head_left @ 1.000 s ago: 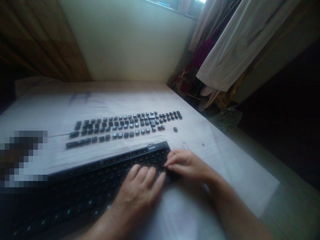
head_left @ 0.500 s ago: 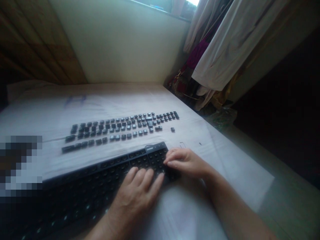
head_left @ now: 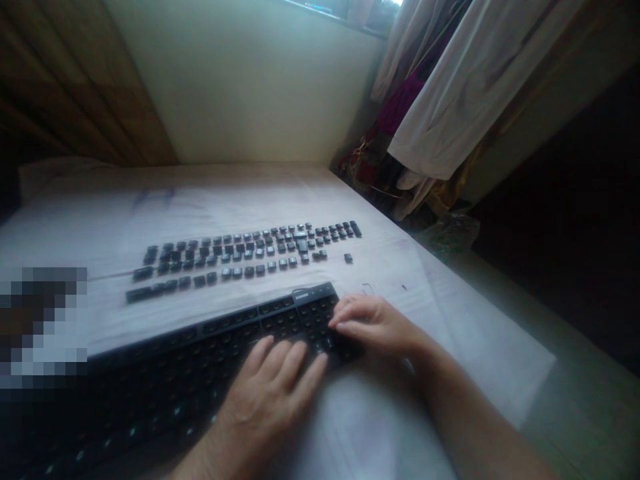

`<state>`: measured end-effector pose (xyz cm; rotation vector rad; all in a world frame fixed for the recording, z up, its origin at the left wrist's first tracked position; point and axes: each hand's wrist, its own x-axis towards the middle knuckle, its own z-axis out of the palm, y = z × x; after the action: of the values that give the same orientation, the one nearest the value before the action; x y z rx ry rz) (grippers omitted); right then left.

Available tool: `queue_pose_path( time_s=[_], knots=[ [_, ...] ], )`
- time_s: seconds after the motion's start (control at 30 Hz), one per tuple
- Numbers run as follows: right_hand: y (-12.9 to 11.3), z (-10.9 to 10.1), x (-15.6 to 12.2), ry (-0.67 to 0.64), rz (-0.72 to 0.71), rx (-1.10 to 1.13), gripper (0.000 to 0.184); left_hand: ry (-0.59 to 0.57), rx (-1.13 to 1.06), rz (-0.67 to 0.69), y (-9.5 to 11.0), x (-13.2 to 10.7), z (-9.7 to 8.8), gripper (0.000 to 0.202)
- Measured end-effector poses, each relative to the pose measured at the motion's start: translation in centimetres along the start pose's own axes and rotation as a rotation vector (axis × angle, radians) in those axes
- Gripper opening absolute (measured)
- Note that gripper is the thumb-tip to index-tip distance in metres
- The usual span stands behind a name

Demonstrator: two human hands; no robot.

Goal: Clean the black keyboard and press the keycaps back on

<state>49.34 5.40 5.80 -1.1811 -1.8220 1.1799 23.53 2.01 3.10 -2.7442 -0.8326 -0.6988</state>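
A long black keyboard (head_left: 190, 347) lies slantwise across the near side of the table, most of its keycaps off and bare sockets showing. My left hand (head_left: 283, 387) rests on its lower right part, fingers stretched out and slightly apart. Over the number pad end, my right hand (head_left: 373, 323) has thumb and fingers pinched together at the keyboard's right edge; whatever they may hold is hidden. Beyond the keyboard, loose black keycaps (head_left: 260, 253) are laid out in several rows. One single keycap (head_left: 349, 258) sits apart at the right of the rows.
A whitish cloth (head_left: 240, 193) covers the table. Small thin bits (head_left: 369, 288) lie right of the keyboard. Clothes (head_left: 435, 100) hang beyond the table's right edge, above a clear plastic bag (head_left: 453, 233). A brown curtain (head_left: 85, 100) hangs at the far left, beside a pale wall (head_left: 250, 87).
The camera view has shifted slightly. Both hands keep nearly the same places on the keyboard, and the keycap rows look unchanged.
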Motion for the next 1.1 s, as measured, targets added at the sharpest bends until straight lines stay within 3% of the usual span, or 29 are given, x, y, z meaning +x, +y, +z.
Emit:
queue_pose_path(
  time_s=[0.33, 0.53, 0.83, 1.1],
  knots=[
    [0.0, 0.0, 0.1, -0.008, -0.002, -0.005, 0.012, 0.035, 0.107, 0.015, -1.4, -1.2, -0.8, 0.039],
    [0.0, 0.1, 0.2, 0.017, 0.015, -0.006, 0.016, 0.044, 0.099, 0.022, -1.3, -1.3, -0.6, 0.038],
    [0.1, 1.1, 0.8, 0.296, 0.136, -0.017, 0.028, 0.063, 0.113, 0.005, -1.1, -1.4, -0.1, 0.039],
    [0.3, -0.4, 1.5, 0.455, 0.159, -0.316, 0.027, 0.181, 0.145, 0.043, -1.8, -1.6, 1.0, 0.038]
  ],
)
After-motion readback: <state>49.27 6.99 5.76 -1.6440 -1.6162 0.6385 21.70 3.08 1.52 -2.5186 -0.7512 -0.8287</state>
